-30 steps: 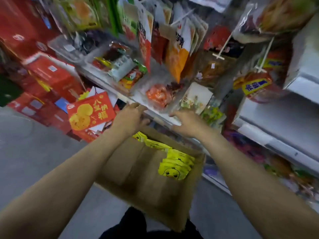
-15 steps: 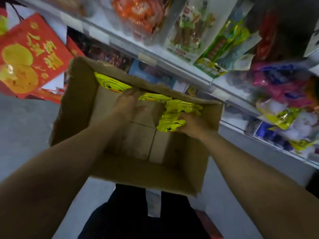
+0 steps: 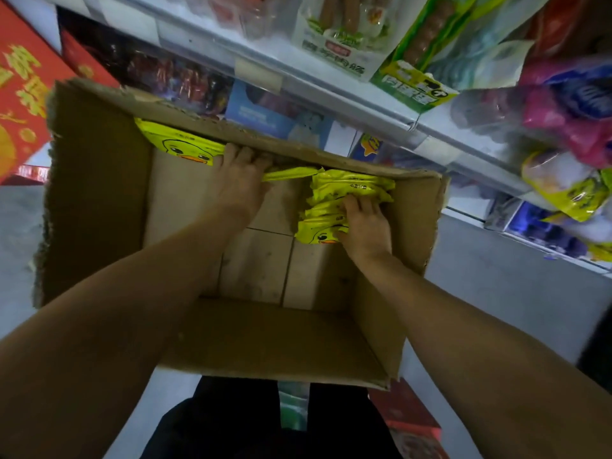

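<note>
Gripping stacked yellow duck-print packets (image 3: 351, 190) in far right corner of open brown cardboard box (image 3: 99, 200): right hand (image 3: 364, 226), fingers curling. Long axes are running left-right. Along far wall, left hand (image 3: 240, 180) is pinching another yellow packet (image 3: 288, 174).

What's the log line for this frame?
left hand: grips yellow packet by cardboard box far wall | right hand: grips packet stack inside box | phase: picking stock, packets not yet lifted out
</note>
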A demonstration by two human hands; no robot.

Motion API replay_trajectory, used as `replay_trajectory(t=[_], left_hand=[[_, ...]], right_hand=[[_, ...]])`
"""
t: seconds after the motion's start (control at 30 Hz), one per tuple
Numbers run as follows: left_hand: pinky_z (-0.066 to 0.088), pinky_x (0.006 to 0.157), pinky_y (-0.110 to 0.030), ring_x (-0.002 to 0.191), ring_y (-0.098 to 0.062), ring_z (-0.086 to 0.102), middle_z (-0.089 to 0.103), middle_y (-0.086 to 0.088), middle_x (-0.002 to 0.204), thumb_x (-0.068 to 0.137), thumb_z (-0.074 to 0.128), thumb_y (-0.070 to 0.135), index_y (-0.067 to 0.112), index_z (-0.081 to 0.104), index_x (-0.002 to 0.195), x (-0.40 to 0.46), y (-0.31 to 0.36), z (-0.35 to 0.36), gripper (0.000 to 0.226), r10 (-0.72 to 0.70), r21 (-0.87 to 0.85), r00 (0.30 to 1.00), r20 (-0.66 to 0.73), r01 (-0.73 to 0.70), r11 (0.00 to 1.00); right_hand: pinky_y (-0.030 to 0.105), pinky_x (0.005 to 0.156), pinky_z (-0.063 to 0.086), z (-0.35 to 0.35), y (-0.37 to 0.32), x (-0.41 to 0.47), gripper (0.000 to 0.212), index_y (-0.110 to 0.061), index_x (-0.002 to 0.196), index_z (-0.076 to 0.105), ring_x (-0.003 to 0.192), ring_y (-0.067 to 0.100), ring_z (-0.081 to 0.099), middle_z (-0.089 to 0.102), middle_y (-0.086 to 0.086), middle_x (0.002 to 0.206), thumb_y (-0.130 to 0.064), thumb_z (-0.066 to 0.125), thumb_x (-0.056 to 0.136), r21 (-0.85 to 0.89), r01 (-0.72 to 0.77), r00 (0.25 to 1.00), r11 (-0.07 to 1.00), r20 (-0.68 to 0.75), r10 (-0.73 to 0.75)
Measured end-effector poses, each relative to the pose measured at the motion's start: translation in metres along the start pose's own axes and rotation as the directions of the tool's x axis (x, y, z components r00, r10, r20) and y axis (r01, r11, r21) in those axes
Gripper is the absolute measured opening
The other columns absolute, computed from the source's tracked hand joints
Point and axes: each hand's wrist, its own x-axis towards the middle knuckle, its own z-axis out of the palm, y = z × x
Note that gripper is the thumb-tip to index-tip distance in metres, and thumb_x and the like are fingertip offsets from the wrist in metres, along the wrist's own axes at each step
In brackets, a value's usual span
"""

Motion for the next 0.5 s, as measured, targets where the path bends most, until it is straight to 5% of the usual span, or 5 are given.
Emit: replay_trajectory(t=[0.23, 0.33, 0.43, 0.5], left_hand=[[0.042, 0.093, -0.044, 0.115, -0.038, 0.046, 0.066, -0.015, 0.105, 0.077, 0.074, 0.032, 0.017, 0.076, 0.095, -0.006, -0.009, 0.0, 0.024, -0.03, -0.144, 0.999, 0.039, 0.036, 0.989], [0.04, 0.091, -0.037, 0.107, -0.035, 0.053, 0.065, -0.02, 0.096, 0.08, 0.074, 0.026, 0.009, 0.073, 0.087, -0.021, -0.015, -0.007, 0.018, -0.089, -0.302, 0.987, 0.137, 0.127, 0.945], [0.036, 0.071, -0.034, 0.095, -0.035, 0.059, 0.062, -0.018, 0.088, 0.086, 0.068, 0.022, 0.005, 0.067, 0.087, -0.04, -0.015, -0.019, 0.017, -0.171, -0.422, 0.951, 0.256, 0.269, 0.865], [0.032, 0.067, -0.03, 0.094, -0.033, 0.059, 0.063, -0.017, 0.094, 0.091, 0.064, 0.024, 0.005, 0.064, 0.096, -0.053, -0.013, -0.027, 0.019, -0.186, -0.469, 0.936, 0.298, 0.313, 0.826]], right_hand=[[0.034, 0.071, 0.042, 0.006, 0.0, -0.002, 0.053, -0.01, 0.12, 0.045, 0.103, 0.035, 0.061, 0.06, 0.012, 0.114, -0.019, 0.079, 0.08, 0.189, -0.135, 0.981, 0.973, 0.16, 0.106], [0.026, 0.071, 0.037, 0.005, -0.003, -0.015, 0.046, -0.015, 0.113, 0.055, 0.099, 0.027, 0.063, 0.066, 0.005, 0.104, -0.024, 0.082, 0.076, 0.362, -0.227, 0.956, 0.904, 0.26, 0.136], [0.025, 0.081, 0.048, 0.007, -0.003, -0.031, 0.039, -0.019, 0.11, 0.072, 0.1, 0.017, 0.067, 0.073, 0.0, 0.105, -0.028, 0.084, 0.074, 0.535, -0.337, 0.918, 0.775, 0.371, 0.144], [0.04, 0.087, 0.057, 0.0, -0.002, -0.042, 0.034, -0.013, 0.107, 0.074, 0.094, 0.022, 0.071, 0.074, 0.006, 0.101, -0.026, 0.082, 0.077, 0.668, -0.488, 0.855, 0.563, 0.495, 0.153]])
